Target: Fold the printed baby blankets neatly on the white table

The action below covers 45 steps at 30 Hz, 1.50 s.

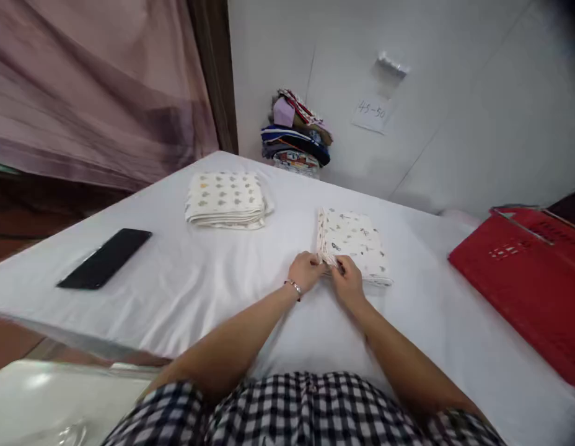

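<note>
A folded white cloth with small dark prints (355, 241) lies on the white-covered table (213, 272), right of centre. My left hand (307, 271) pinches the near left corner of this cloth. Close beside it, my right hand (347, 277) grips the near edge of the same cloth, fingertips almost meeting the left ones. Farther left rests a folded stack of white cloth with grey-green prints (227, 198), untouched by either hand.
A black phone (105, 259) lies at the left of the table, and a red bag (524, 279) at the right. Folded clothes (297, 136) are piled beyond the back edge by the wall. A white stool (59, 402) stands at lower left.
</note>
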Each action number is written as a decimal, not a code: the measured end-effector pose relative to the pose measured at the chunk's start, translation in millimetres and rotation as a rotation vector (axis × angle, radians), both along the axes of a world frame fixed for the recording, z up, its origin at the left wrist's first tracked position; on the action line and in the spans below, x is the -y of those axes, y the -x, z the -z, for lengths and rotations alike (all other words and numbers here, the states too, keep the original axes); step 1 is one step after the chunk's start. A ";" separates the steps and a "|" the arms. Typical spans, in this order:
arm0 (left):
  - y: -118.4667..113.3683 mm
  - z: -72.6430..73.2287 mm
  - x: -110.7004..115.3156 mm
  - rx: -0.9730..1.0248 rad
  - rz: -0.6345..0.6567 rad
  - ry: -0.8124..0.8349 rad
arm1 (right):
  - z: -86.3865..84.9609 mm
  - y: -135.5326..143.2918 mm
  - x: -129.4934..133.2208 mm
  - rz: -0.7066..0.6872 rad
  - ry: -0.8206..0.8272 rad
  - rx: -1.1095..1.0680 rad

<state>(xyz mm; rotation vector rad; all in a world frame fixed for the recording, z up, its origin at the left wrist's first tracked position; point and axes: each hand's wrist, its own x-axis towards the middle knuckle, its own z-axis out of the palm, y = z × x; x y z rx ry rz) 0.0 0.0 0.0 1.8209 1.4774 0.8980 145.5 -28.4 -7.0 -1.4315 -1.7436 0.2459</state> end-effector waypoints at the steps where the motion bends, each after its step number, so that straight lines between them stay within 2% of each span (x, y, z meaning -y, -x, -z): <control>1: 0.1 0.8 0.3 0.016 -0.012 0.025 | 0.7 0.4 0.3 -0.008 -0.009 0.035; 6: 1.7 1.2 3.5 0.012 -0.031 -0.004 | 1.4 0.6 2.1 -0.056 -0.025 0.074; 10: 3.9 -3.7 7.3 -0.075 -0.017 -0.092 | -1.3 -1.3 3.2 -0.011 -0.008 -0.080; 13: 4.6 -7.6 8.2 -0.038 -0.022 0.024 | -3.2 -0.7 3.9 0.023 0.000 -0.087; 17: 4.3 -10.4 7.8 0.111 -0.041 0.221 | -4.3 3.1 6.1 -0.047 0.031 0.136; 25: 7.2 -8.1 5.5 0.231 0.022 0.230 | -4.3 4.2 8.9 -0.070 0.001 0.248; 28: 12.8 -7.5 2.2 0.145 0.095 0.145 | -4.4 1.8 5.7 -0.046 0.026 0.167; 32: 19.3 -5.0 -1.4 -0.210 0.011 -0.057 | -6.2 -1.2 4.0 0.004 0.077 0.013; 36: 13.5 -4.5 0.1 -0.397 0.012 -0.084 | -8.0 -1.6 4.7 0.012 0.083 -0.056; 41: -2.7 -8.6 3.5 -0.368 0.021 0.002 | -7.2 -1.6 3.1 0.017 0.066 -0.081; 45: -6.5 -10.7 3.3 -0.148 -0.015 0.151 | -7.4 -2.8 3.3 0.016 0.077 -0.139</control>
